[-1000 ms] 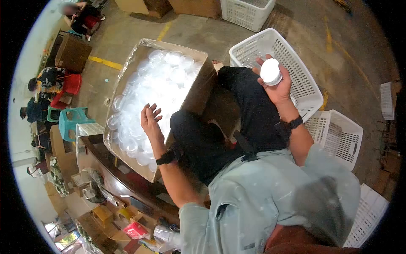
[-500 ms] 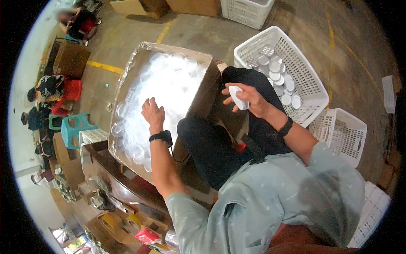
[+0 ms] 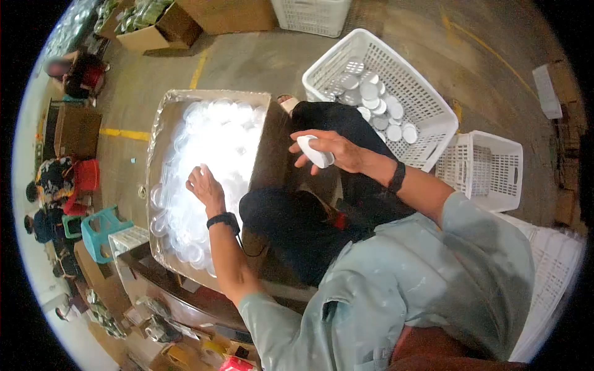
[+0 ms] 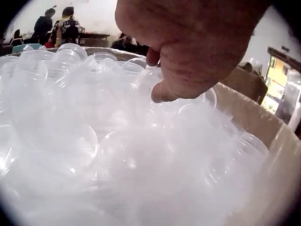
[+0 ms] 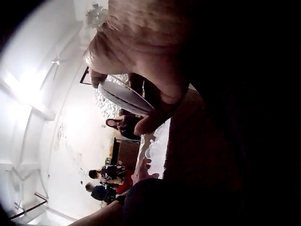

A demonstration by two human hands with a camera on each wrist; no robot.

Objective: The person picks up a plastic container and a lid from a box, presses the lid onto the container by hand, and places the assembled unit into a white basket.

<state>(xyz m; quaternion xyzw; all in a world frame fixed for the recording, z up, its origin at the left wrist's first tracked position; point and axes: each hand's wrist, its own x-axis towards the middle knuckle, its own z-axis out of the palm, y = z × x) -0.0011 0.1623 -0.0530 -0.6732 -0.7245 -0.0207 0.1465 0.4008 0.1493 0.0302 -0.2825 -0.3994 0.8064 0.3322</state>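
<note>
In the head view a deep cardboard box holds a heap of clear plastic round containers, glaring white in the middle. My left hand is over this heap with its fingers bent down. In the left wrist view the thumb and finger of the left hand are at a clear rim; I cannot tell whether they pinch it. My right hand grips a white round lid above my lap. In the right wrist view the lid is edge-on between thumb and fingers.
A white plastic basket with several white round discs stands beyond my right arm. Another white basket is behind it. A dark wooden table is at lower left. A teal stool and seated people are further left.
My right hand has come from over the basket to above my lap, still holding the white lid, now tilted. The left hand has lowered onto the heap, its fingers more bent. The head view has shifted.
</note>
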